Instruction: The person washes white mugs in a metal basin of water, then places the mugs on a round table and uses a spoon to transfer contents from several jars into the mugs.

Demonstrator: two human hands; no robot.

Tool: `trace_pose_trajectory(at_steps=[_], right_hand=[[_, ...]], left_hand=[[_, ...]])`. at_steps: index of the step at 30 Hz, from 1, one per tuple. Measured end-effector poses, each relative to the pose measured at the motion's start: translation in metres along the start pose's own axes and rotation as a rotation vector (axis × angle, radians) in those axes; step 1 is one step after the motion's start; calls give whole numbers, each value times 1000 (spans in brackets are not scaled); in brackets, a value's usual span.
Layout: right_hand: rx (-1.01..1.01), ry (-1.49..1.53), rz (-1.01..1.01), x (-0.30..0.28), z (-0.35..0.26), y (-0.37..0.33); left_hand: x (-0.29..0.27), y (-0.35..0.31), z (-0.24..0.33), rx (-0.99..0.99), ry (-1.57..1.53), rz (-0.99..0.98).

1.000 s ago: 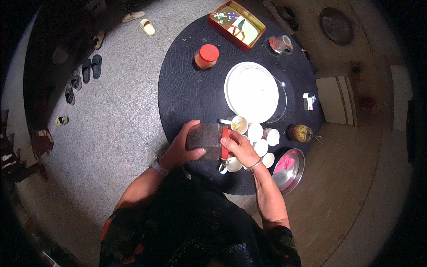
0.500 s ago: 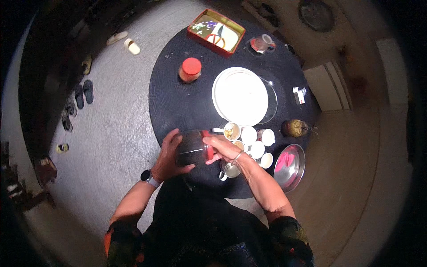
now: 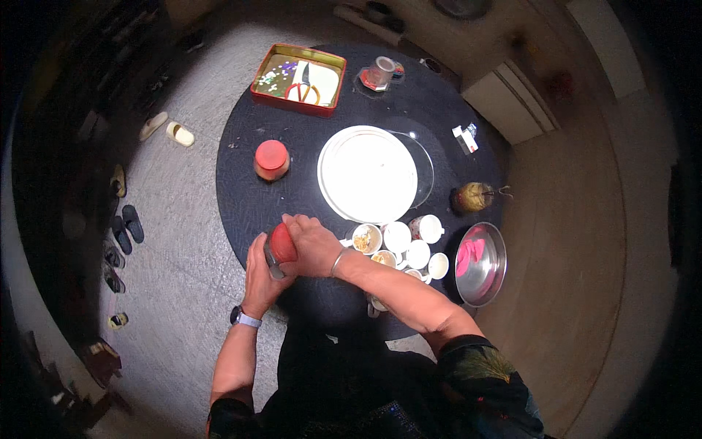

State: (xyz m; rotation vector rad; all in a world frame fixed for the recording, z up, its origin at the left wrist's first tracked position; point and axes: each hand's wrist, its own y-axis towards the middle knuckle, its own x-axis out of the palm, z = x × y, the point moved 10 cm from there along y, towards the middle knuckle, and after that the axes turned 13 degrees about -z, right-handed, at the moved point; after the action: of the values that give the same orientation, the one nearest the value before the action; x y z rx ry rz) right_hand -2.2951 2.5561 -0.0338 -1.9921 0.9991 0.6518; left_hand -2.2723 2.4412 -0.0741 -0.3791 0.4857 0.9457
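Between my hands, a jar with a red lid (image 3: 283, 243) is held tilted over the near left part of the table. My left hand (image 3: 259, 284) wraps round its body from the near left side. On the right of the red lid lies my right hand (image 3: 316, 247), fingers curled over its top edge. The jar's body is mostly hidden by my hands. Close by my right forearm stand several white cups (image 3: 397, 237), crowded together; a mug (image 3: 367, 238) among them has yellowish bits inside. My forearm covers some of the nearer cups.
On the black round table (image 3: 238, 197) are a second red-lidded jar (image 3: 272, 161), a white round tray (image 3: 369, 175), a red-rimmed box (image 3: 292, 106) with scissors (image 3: 303, 91), a jar of yellowish contents (image 3: 474, 197) and a steel basin (image 3: 482, 285) holding something pink. Slippers (image 3: 131, 223) lie on the floor.
The jar has turned from lying sideways to having its lid face up more, and shifted left. My right hand has moved left over the lid. The view has shifted.
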Motion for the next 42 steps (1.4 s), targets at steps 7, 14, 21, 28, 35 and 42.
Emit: trace_pose_trajectory(at_steps=[7,14,21,28,35,42], right_hand=[[341,129,134,-2,50,20],[385,217,-41,-9,53,48],[431,188,-310,-3,86,46],[55,-86,-22,-20,63,52],[369,12,-37,-34,84,51],[310,43,31,-22,82,56]], left_hand=[[8,21,2,3,161,237],[11,44,-30,-53,6,324],[15,58,-28,-28,-1,163],[19,74,-31,-51,-38,103],[22,82,-27,-70,11,168],[28,77,-34,-50,73,148]])
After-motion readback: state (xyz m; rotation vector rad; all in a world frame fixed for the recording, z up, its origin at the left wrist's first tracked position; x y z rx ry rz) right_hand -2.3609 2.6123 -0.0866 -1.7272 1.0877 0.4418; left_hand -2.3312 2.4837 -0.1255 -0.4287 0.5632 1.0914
